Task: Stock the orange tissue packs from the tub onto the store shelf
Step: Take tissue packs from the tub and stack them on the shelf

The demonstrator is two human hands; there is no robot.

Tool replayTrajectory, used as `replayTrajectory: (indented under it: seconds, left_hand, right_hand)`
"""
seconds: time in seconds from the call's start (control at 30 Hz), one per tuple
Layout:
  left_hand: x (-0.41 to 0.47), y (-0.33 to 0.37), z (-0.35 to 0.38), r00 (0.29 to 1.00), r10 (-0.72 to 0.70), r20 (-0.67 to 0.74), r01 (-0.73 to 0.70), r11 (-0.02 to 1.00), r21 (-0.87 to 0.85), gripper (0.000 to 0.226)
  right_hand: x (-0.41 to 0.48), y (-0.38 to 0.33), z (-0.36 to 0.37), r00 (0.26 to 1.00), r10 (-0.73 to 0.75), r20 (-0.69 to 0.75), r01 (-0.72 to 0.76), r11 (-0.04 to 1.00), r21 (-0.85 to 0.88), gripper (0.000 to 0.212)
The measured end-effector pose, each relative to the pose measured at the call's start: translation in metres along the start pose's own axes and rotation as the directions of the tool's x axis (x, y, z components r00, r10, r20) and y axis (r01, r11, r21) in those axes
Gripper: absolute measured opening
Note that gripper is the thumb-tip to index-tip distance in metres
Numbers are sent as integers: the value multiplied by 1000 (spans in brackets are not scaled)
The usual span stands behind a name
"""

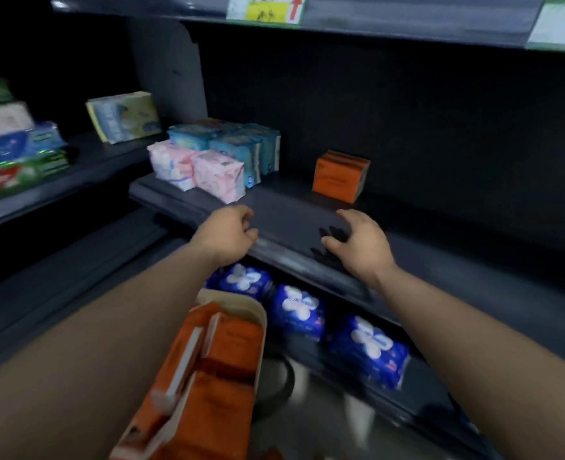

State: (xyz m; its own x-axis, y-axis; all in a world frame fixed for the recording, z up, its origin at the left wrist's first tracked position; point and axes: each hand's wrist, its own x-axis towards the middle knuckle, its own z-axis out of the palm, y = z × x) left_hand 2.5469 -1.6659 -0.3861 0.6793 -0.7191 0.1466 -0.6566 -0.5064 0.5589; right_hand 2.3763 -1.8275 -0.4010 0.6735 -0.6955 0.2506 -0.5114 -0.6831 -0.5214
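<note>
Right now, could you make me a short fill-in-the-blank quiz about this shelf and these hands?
1. The lone stack of packs on the shelf is coloured ___.
2. The left hand and right hand hold ___.
3. The flowered packs under that shelf are ___.
Missing words: orange; nothing; blue.

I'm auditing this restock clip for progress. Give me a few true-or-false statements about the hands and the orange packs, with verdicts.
1. The left hand and right hand both hold nothing. True.
2. The left hand reaches into the tub. False: it is up by the front edge of the shelf.
3. The tub holds spare orange packs. True.
4. The right hand touches the orange tissue packs on the shelf. False: a gap separates them.
</note>
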Motion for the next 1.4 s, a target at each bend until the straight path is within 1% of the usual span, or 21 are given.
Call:
replayTrajectory:
  seconds: [0.07, 0.17, 0.27, 0.4, 0.47, 0.57, 0.63, 0.7, 0.8, 0.87, 0.93, 1.0, 1.07, 1.2, 1.3, 1.4]
  left_hand:
    - [-32, -17, -9, 999, -35, 32, 34, 999, 33, 36]
    - [-76, -49, -14, 989, -104, 104, 88, 985, 147, 31]
    - [-114, -79, -11, 965, -196, 174, 152, 960, 236, 42]
    - [-146, -104, 3, 921, -326, 216, 282, 936, 209, 52]
    - [-153, -112, 13, 899, -363, 245, 311, 923, 228, 55]
    - [-156, -123, 24, 880, -396, 263, 338, 910, 241, 48]
    - [-153, -127, 27, 862, -426, 276, 369, 899, 236, 41]
    - [-149, -128, 28, 849, -443, 289, 380, 891, 248, 37]
    - [-144, -129, 25, 860, -435, 266, 362, 889, 282, 38]
    - [-144, -132, 17, 869, -436, 234, 376, 889, 261, 42]
    - [-144, -134, 7, 872, -454, 182, 419, 886, 201, 49]
    - [-145, -133, -4, 879, -458, 131, 444, 887, 126, 44]
    - [-145, -133, -12, 883, -459, 98, 453, 888, 81, 35]
    - [-146, -141, -22, 874, -477, 96, 468, 878, 105, 43]
    - [-146, -143, -27, 854, -503, 135, 494, 864, 97, 45]
    - [-145, -141, -27, 831, -524, 188, 529, 848, 27, 44]
  right_hand:
    - [-21, -11, 9, 998, -10, 59, 8, 1000, 23, 60]
    - [-50, -24, 26, 990, -35, 137, 25, 997, 69, 58]
    - [-75, -33, 43, 972, -21, 234, 3, 997, 78, 55]
    - [-98, -39, 63, 943, 0, 332, -44, 991, 125, 53]
    - [-108, -38, 73, 931, -6, 365, -43, 991, 127, 48]
    - [-120, -35, 89, 914, -50, 404, -12, 988, 152, 42]
    - [-124, -33, 100, 890, -66, 452, -14, 985, 172, 40]
    - [-127, -31, 111, 855, -59, 516, -40, 983, 179, 44]
    - [-132, -34, 125, 790, -56, 611, -20, 993, 116, 55]
    - [-136, -39, 130, 740, -69, 669, -17, 993, 121, 58]
    - [-141, -43, 134, 686, -102, 721, -38, 984, 175, 59]
    - [-146, -45, 139, 639, -136, 757, -48, 975, 216, 61]
    - [-149, -44, 147, 597, -137, 790, -54, 976, 210, 66]
    - [-149, -45, 156, 511, -116, 852, -72, 982, 177, 69]
    - [-148, -44, 158, 493, -95, 865, -72, 986, 149, 65]
    - [-145, -44, 155, 522, -84, 849, -60, 989, 135, 56]
